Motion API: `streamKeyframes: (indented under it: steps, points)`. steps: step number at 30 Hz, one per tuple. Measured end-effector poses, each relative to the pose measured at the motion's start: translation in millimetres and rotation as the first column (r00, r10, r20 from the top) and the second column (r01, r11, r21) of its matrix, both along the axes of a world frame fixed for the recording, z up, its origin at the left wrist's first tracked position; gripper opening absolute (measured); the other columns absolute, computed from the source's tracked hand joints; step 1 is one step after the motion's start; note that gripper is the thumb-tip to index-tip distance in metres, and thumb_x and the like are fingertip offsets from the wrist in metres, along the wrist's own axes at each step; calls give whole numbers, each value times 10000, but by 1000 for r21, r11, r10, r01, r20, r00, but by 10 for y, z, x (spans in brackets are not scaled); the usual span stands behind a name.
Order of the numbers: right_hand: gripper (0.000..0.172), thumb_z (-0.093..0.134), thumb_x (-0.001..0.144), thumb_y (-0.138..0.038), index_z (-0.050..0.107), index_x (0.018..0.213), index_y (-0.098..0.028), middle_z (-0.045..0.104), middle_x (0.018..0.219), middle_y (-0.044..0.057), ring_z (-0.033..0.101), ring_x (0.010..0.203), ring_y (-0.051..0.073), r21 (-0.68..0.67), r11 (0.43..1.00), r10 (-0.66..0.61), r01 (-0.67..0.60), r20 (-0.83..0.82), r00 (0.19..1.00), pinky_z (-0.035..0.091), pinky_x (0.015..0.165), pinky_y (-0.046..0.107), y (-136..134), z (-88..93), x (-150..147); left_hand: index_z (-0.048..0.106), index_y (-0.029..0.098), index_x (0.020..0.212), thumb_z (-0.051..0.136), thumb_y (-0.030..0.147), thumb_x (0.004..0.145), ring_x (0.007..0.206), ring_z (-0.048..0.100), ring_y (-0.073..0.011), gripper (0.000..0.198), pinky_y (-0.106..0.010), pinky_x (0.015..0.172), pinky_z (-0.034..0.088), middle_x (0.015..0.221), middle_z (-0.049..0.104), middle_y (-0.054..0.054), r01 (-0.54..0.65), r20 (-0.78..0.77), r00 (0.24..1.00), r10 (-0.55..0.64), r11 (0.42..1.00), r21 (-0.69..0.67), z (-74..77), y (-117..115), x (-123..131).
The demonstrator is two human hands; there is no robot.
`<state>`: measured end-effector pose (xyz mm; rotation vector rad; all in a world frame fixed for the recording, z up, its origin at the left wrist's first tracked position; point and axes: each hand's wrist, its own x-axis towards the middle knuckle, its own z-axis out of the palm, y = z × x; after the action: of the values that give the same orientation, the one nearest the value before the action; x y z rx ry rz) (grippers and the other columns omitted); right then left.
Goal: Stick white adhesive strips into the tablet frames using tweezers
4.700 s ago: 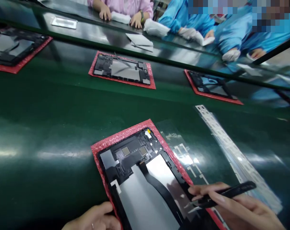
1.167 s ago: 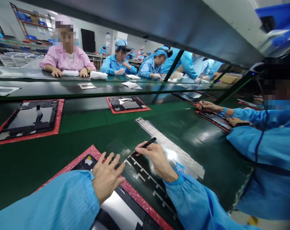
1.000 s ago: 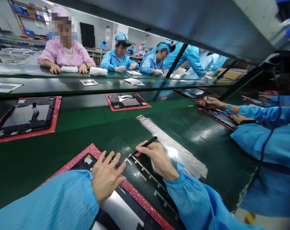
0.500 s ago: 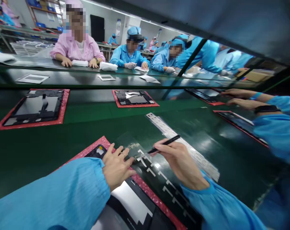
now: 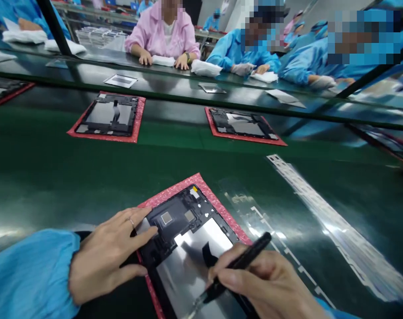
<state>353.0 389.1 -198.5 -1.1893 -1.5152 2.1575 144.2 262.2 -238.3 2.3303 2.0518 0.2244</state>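
An opened tablet back (image 5: 188, 239) lies on a red bubble-wrap mat (image 5: 174, 192) on the green belt in front of me. My left hand (image 5: 108, 252) rests flat on the tablet's left edge, fingers spread, with a ring on one finger. My right hand (image 5: 271, 283) grips black tweezers (image 5: 237, 268) like a pen; their tip points down at the tablet's silver panel. Just right of the mat lies a clear liner sheet (image 5: 271, 226) with small white L-shaped stickers.
Two more opened tablets on red mats (image 5: 110, 116) (image 5: 243, 125) sit farther along the belt. A long strip of white labels (image 5: 321, 204) runs at the right. Across a raised shelf (image 5: 174, 88), people in pink and blue coats work with white cloths.
The view has tilted down. My right hand brought the tweezers from the sticker liner over onto the tablet's silver panel. My left hand slid to the tablet's left edge.
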Motion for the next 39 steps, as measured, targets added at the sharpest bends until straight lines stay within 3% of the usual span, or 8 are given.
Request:
streamKeyframes:
  steps: [5,7,11,18,28,39]
  points:
    - [91,631,650,-239,653,578,-189,638,628,27,576,642,169,-47,998,-47,45,-29,998,446,649,272,-83,-152,-287,445,249,1149,512,340,759,1138,390,-213,406,-353,884,396,1254,422,-84,3,22,1000,-6,990,138,-90,-149,141]
    - [89,638,648,-230,656,570,-189,628,605,18,568,615,154,-19,999,-51,50,-43,998,449,621,253,-66,-201,-328,508,267,1066,415,337,811,1126,405,-181,281,-359,965,296,1202,484,-44,26,28,999,-32,977,210,-129,-223,187]
    - [81,654,629,-236,665,557,-200,626,579,19,567,606,163,73,997,-40,40,-4,999,452,563,250,-42,-252,-355,521,319,1035,319,322,848,1055,478,-159,275,-412,1031,102,1087,576,19,69,4,997,-72,977,203,-219,-363,284]
    - [54,654,637,-233,692,599,-239,668,615,33,605,634,195,147,989,-14,11,18,1000,462,551,275,-69,-293,-308,526,322,1038,576,331,717,1045,487,-186,325,-423,1015,200,1032,601,26,36,65,996,-57,957,287,-243,-379,337]
    - [91,644,648,-185,697,646,-259,686,651,22,617,629,189,165,986,-6,11,-28,1000,479,579,283,-73,-313,-323,511,313,1057,571,294,731,1146,385,-216,332,-456,1008,227,1126,538,7,48,75,995,-65,975,217,-242,-415,347]
    - [87,647,644,-183,695,644,-256,681,639,23,619,625,205,192,981,7,-3,-19,1000,483,563,301,-71,-318,-311,528,312,1023,569,317,728,1092,447,-200,298,-438,1015,212,1069,579,23,56,66,995,-70,979,196,-180,-384,330]
